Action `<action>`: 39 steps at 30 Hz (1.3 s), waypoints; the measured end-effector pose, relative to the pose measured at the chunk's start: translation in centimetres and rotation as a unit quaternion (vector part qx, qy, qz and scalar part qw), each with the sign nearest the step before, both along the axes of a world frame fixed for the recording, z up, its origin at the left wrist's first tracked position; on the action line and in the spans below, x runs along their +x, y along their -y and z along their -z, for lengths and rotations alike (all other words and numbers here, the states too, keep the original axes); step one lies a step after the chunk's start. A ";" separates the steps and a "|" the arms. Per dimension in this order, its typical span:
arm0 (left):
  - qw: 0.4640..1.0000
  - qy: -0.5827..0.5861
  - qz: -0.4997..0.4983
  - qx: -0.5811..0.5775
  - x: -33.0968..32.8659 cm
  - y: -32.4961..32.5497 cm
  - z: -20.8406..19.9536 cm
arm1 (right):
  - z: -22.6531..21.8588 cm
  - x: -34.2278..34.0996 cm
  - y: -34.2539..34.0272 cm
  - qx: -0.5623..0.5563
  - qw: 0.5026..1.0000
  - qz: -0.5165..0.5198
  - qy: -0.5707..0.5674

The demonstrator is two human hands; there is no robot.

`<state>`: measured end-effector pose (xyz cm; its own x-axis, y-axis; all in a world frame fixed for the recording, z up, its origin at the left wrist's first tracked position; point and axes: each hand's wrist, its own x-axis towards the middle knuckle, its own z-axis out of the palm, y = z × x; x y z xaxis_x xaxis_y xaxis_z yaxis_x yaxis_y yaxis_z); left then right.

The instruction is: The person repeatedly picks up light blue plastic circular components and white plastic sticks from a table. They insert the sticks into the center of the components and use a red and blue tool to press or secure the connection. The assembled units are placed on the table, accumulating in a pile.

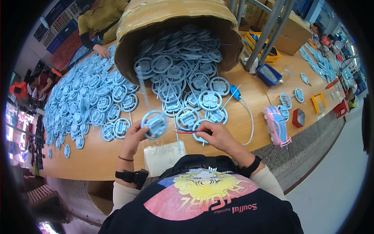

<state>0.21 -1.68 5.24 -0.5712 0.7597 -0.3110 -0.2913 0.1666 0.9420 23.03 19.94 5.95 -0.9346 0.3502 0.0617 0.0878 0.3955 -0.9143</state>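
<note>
My left hand [134, 136] grips the rim of a light-blue toy steering wheel [157, 124], raised over the table's front part. The wheel is slightly blurred. In my right hand [218, 135] is a thin two-pronged thing [186, 132], red and blue with a dark part at my fingers; its exact kind I cannot make out. Its tips point left, toward the held wheel, apart from it. More blue toy wheels [187, 118] lie just beyond my hands, several with white sticks. A pale square sheet [163, 156] lies below the held wheel.
A large cardboard drum [177, 11] on its side spills blue wheels; another heap [82, 97] spreads left, where a co-worker's hand [102, 51] reaches in. To the right are a pink toy car [277, 126], a blue tray [269, 75], a red box [298, 117] and a white cable [251, 124].
</note>
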 end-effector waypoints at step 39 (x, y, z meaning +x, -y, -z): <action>0.986 0.132 0.072 0.077 1.1 -1.5 5.4 | 1.4 -1.0 0.1 0.017 0.999 -0.028 0.023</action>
<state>1.26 -0.15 -0.13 -0.3684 0.8770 -0.3084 -0.5133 0.0847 0.8540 22.01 19.87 4.59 -0.9548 0.2958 0.0296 0.1057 0.4310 -0.8962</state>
